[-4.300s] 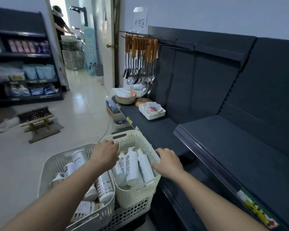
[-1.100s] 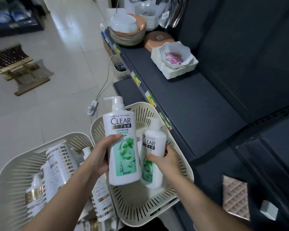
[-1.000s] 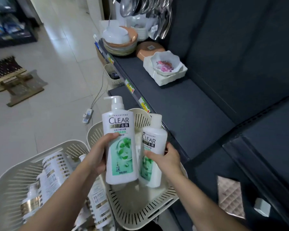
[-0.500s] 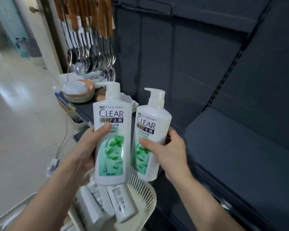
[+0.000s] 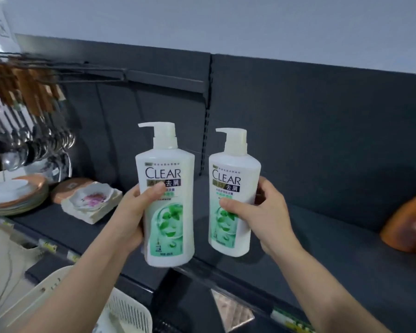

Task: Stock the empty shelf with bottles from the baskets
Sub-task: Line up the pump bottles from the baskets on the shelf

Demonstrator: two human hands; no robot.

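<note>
Each hand holds a white bottle.
The left hand [image 5: 130,217] grips the left bottle [image 5: 169,219] and the right hand [image 5: 264,219] grips the right bottle [image 5: 231,179], both upright, up in the air by the dark shelf [image 5: 334,241]. A white basket [image 5: 127,313] sits below.

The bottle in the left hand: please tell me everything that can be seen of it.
The bottle looks like white glossy plastic, with a white pump whose spout points to the picture's left. Its label reads CLEAR over a dark band and green leaves. It is upright, held in the air before the dark shelf. Only the left hand touches it, thumb across the label; a gap parts it from the second bottle.
</note>
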